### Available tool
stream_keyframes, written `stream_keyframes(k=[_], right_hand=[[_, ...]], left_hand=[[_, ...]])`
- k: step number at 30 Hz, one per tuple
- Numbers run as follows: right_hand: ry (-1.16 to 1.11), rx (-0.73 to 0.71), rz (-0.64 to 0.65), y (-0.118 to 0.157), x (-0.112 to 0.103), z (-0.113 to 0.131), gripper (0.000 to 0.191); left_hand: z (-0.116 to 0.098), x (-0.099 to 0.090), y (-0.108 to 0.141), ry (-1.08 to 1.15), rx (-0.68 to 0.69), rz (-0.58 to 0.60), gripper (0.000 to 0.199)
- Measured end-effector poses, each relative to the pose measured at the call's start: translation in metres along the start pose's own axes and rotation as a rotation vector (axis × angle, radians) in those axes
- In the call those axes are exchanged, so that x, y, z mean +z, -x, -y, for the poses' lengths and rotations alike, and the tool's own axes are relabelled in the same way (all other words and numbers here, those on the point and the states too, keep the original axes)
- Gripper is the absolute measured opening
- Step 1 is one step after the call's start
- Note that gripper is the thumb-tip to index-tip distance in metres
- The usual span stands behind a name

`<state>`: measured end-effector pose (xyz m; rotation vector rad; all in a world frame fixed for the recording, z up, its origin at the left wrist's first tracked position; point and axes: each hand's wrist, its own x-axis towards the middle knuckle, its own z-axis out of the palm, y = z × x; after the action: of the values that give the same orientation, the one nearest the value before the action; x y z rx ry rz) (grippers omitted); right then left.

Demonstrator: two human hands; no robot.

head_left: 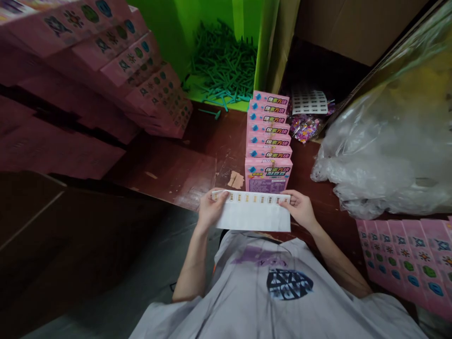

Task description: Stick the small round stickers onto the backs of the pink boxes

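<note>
A white sheet [252, 215] with a row of small round labels along its upper edge is stretched between my hands, close to my body. My left hand [212, 207] pinches its left end, thumb on top. The right end is pinched in my right hand [298, 206]. Just beyond the sheet stands a row of pink boxes [268, 173] with printed fronts, one behind another. A torn piece of tan paper [236, 180] lies on the brown table [169, 165], left of the nearest box.
Pink boxes [106, 56] are stacked at the left. A green bin [158, 28] holds many green sticks [226, 66]. Bagged colourful pieces [305, 128] and a label sheet [310, 102] lie behind right. Clear plastic [391, 155] and more pink boxes [406, 259] are at right.
</note>
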<state>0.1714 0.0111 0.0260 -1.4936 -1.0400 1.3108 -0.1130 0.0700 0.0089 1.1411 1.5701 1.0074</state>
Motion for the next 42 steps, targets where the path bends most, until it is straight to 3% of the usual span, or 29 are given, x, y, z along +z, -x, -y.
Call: stream_keyframes(k=[4,9,15,19,22,26,31,37,42], right_hand=[[-0.045,0.022,-0.032,-0.005,-0.006,0.001,0.038],[-0.071,-0.093,-0.151,-0.015,-0.019,0.008,0.031],[0.015,-0.116,-0.021,-0.016,-0.027,0.014,0.025],[0.242,-0.294,-0.031,-0.016,-0.029,0.014,0.014],[0.305,-0.375,0.036,-0.016,-0.031,0.018,0.012],[0.344,-0.366,0.100,-0.016,-0.032,0.025,0.024],[0.368,-0.360,0.104,-0.021,-0.032,0.032,0.012],[0.400,-0.494,0.101,-0.032,-0.032,0.055,0.006],[0.358,-0.471,0.287,-0.036,-0.026,0.093,0.019]], left_hand=[[-0.001,-0.002,-0.002,0.011,-0.025,0.094,0.032],[-0.005,-0.003,-0.002,-0.049,0.029,0.215,0.030],[-0.006,-0.004,-0.001,-0.049,0.067,0.190,0.030],[-0.004,-0.003,-0.002,-0.064,0.073,0.196,0.031],[-0.002,-0.002,-0.004,-0.057,0.060,0.181,0.033],[-0.001,-0.003,-0.004,-0.052,0.045,0.181,0.035],[-0.008,-0.006,-0.005,-0.068,0.023,0.223,0.040],[-0.021,-0.011,-0.006,-0.030,0.014,0.163,0.039],[-0.029,-0.031,-0.001,-0.026,0.156,0.014,0.028]])
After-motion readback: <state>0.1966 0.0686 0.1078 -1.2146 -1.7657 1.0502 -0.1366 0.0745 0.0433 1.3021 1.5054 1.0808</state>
